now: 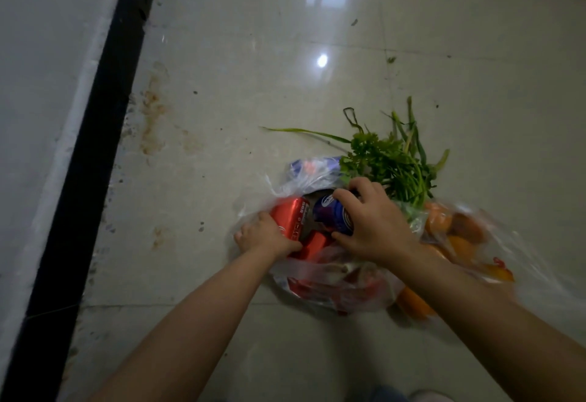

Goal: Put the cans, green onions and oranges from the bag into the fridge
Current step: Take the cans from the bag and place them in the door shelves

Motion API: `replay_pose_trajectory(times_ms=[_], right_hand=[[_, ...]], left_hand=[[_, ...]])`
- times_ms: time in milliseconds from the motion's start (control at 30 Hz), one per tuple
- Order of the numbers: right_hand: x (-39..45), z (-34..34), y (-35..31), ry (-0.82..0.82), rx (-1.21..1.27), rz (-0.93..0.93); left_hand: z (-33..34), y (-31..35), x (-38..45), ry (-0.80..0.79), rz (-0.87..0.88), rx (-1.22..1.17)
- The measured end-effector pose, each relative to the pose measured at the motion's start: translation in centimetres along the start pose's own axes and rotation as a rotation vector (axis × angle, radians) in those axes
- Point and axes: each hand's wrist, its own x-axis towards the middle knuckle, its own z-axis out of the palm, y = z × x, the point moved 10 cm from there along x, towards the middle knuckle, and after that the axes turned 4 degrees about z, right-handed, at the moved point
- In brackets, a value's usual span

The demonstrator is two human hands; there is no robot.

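Reaching into the clear bag (333, 278) on the tiled floor (253, 69), we are closing our left hand (266, 235) around a red can (290, 216), its long axis slanting up and right from our fingers; our right hand (374, 224) is wrapping a blue can (329, 213) lying on its side, end facing left. Green onions (402, 154) are pointing away behind it, oranges (444, 221) sitting right

Glossy pale tiled floor (285, 53) carries a clear plastic bag (333, 278); green onions (390, 160) beside it.
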Motion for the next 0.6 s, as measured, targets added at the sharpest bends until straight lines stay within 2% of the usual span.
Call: replay_pose_trajectory(times_ms=[133,233,333,600], right_hand=[[-0.1,-0.2,0.1,0.056,0.024,-0.021],[-0.1,-0.7,0.5,0.074,0.061,-0.005],[-0.1,-1.4,1.0,0.099,0.077,-0.006],[0.1,-5.6,1.1,0.156,0.103,0.005]], left_hand=[[-2.5,0.3,-1.0,0.103,0.045,0.014],[-5.3,2.6,-2.8,0.179,0.238,0.095],[-5.9,4.0,-4.6,0.149,0.384,0.201],[-11.3,5.8,-8.0,0.212,0.460,0.103]])
